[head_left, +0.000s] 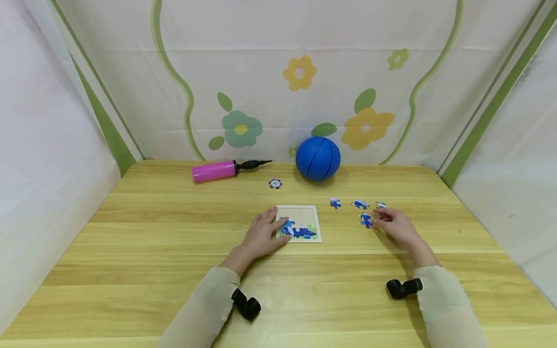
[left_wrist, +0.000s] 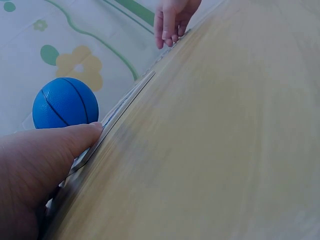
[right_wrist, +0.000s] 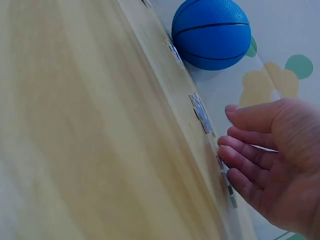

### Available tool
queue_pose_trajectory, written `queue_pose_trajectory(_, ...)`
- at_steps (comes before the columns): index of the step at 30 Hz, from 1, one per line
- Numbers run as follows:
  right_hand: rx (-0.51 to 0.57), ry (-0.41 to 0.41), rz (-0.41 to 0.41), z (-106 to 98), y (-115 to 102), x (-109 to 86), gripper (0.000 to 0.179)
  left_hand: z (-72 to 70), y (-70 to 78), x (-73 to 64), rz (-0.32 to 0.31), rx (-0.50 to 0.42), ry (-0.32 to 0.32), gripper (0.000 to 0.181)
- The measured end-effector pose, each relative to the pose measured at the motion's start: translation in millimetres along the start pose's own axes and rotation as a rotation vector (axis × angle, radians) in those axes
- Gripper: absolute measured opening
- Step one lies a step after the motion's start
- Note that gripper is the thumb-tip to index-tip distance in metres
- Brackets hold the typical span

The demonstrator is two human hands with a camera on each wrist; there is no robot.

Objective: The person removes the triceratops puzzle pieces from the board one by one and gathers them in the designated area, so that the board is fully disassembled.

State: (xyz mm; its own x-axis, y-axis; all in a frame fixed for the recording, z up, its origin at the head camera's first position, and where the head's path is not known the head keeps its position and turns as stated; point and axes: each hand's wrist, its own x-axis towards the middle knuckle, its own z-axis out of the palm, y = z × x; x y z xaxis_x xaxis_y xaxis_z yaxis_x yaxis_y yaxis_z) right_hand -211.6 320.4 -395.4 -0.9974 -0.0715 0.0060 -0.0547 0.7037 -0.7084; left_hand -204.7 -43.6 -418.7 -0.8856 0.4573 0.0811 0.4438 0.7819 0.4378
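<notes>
Resting w/ L hand (head_left: 262, 235) on L edge of puzzle tray (head_left: 304, 213), abt mid-table (head_left: 130, 237), w/ fingers spread, blocking view of part of frame. Poised w/ R hand (head_left: 398, 227) twd table's R edge, w/ curved fingers apart from thumb, by nearest loose piece (head_left: 365, 220); can't tell if touching. Partly hiding R-most piece (head_left: 380, 205). Nr back edge, see pink pump (head_left: 214, 171) twd L corner, blue ball (head_left: 318, 158) R of ctr, chip (head_left: 275, 183) btwn.
</notes>
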Motion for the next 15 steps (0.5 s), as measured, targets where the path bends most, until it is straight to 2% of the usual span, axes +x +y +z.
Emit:
queue_pose_trajectory(8,0.006,0.076,-0.026,1.5,-19.9,-1.5,0.042,-0.3,-0.5,0.5,0.019,-0.002,0.015,0.057)
queue_pose_trajectory(12,0.078,0.094,-0.064,9.0,-37.4,0.4,0.041,-0.7,-0.5,0.0,0.018,-0.004,0.014,0.058)
queue_pose_trajectory(15,0.155,0.071,-0.095,17.5,-50.5,3.6,0.042,-0.7,-0.6,-0.2,0.016,-0.009,0.016,0.059)
